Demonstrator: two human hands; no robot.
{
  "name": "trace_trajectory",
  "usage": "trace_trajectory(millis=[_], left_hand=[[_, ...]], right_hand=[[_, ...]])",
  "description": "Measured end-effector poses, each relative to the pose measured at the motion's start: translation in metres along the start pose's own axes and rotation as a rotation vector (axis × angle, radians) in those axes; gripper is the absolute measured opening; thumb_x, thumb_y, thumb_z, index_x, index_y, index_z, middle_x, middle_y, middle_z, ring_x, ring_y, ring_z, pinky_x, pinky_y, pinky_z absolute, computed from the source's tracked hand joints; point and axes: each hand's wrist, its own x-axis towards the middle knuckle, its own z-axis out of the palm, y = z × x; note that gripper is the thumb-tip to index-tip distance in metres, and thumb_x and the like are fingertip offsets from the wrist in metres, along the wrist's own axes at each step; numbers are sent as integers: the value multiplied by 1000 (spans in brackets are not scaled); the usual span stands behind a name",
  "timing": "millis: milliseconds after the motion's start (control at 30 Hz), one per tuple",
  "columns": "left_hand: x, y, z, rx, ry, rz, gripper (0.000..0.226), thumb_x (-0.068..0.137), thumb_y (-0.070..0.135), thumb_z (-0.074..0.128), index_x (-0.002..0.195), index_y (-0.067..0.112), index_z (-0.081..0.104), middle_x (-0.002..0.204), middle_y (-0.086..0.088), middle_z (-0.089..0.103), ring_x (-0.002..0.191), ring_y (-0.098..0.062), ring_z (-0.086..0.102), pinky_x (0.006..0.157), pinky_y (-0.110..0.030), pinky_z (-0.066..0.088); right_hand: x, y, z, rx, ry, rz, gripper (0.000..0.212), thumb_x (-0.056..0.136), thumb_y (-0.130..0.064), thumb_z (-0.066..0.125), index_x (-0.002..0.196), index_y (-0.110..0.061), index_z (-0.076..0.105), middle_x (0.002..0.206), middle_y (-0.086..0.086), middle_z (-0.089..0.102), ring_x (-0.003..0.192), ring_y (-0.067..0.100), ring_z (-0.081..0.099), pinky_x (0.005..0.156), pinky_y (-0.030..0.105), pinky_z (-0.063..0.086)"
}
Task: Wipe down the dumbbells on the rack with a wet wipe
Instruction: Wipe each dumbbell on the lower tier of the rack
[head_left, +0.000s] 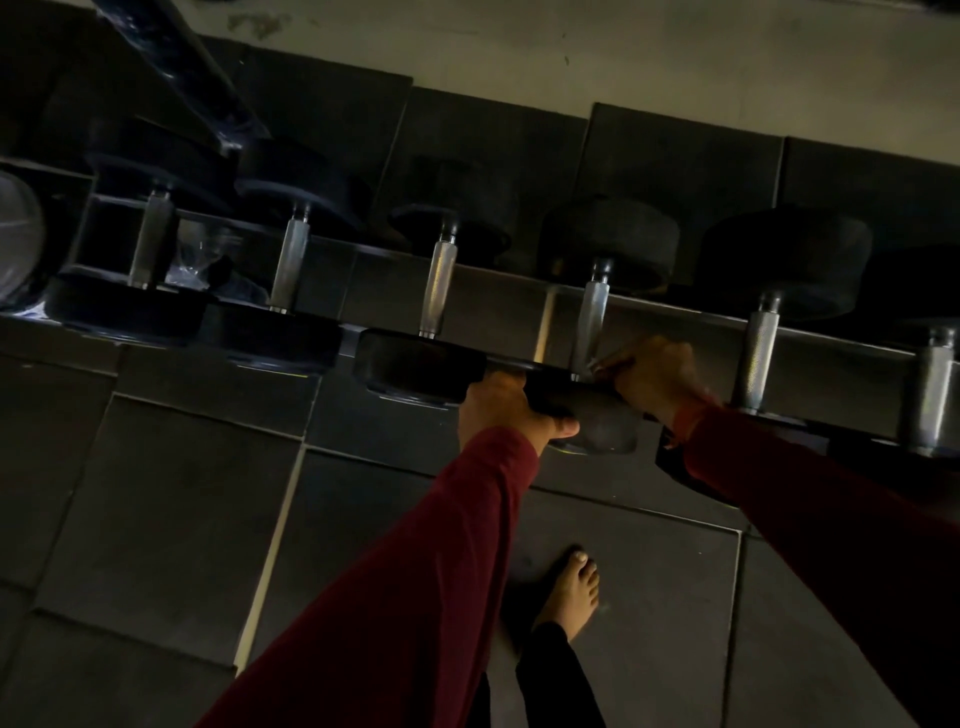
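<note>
Several black dumbbells with knurled steel handles lie across a dark rack (498, 306) in dim light. My left hand (501, 410) grips the near rubber head (605, 431) of the fourth dumbbell from the left, thumb underneath. My right hand (657, 376) is curled at the near end of that dumbbell's handle (593, 317). It pinches a thin pale wet wipe (605, 364) against the steel. Most of the wipe is hidden under the fingers. Both arms wear dark red sleeves.
Neighbouring dumbbells sit close on both sides, one handle (440, 286) to the left and one (759, 358) to the right. A slanted rack post (171, 67) rises at top left. Dark rubber floor tiles (171, 493) lie below, with my bare foot (571, 587) on them.
</note>
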Motion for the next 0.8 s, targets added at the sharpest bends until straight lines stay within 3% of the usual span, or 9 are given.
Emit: trace_trajectory(millis=[67,167,233,333,433,567,667,800], left_hand=[[-1,0,0,-5,9,-5,60,53,41,96,105,24,72,108,5,71,103,-14,67,84,-19,45],[0,0,0,-4,15,11,61,53,42,96,107,23,72,110,3,71,105,-16,66,85,-19,44],[1,-1,0,17,10,25,59,52,45,95,102,25,72,107,4,72,102,-15,67,86,-21,48],[1,0,-1,42,14,34,60,48,50,94,99,26,72,104,5,72,98,-14,67,88,-25,53],[1,0,-1,53,2,32,60,49,51,94,99,26,71,104,5,71,98,-14,67,84,-24,52],[2,-1,-2,77,1,51,60,52,52,92,103,27,71,107,6,71,100,-15,67,82,-21,48],[1,2,-3,106,-9,54,58,54,51,92,102,26,71,107,4,71,100,-16,66,85,-24,51],[0,3,-4,112,-15,51,53,54,49,92,97,26,71,101,3,73,95,-16,69,87,-33,57]], right_hand=[[3,-3,-1,23,-3,48,17,93,-26,63,101,-23,78,111,-8,71,99,6,63,83,14,44],[6,-11,-4,-9,-66,145,28,95,-43,55,106,-26,74,116,-2,68,108,18,63,77,22,41],[11,-9,-3,72,-103,225,34,88,-49,63,105,-22,74,114,2,67,107,23,63,76,23,42],[11,-8,-3,232,-140,330,40,79,-50,73,101,-16,74,103,4,70,84,18,63,58,19,42],[11,-3,2,356,-158,378,26,76,-44,76,81,-18,73,85,4,71,67,11,62,47,18,38],[11,-4,4,459,-91,409,31,65,-46,78,76,-17,74,82,3,74,73,17,70,62,29,59],[9,-15,3,341,-47,383,37,79,-51,70,90,-16,75,98,4,70,94,22,68,80,31,56],[7,-19,6,372,-4,468,44,75,-55,72,98,-17,73,100,5,69,92,21,67,62,20,41]])
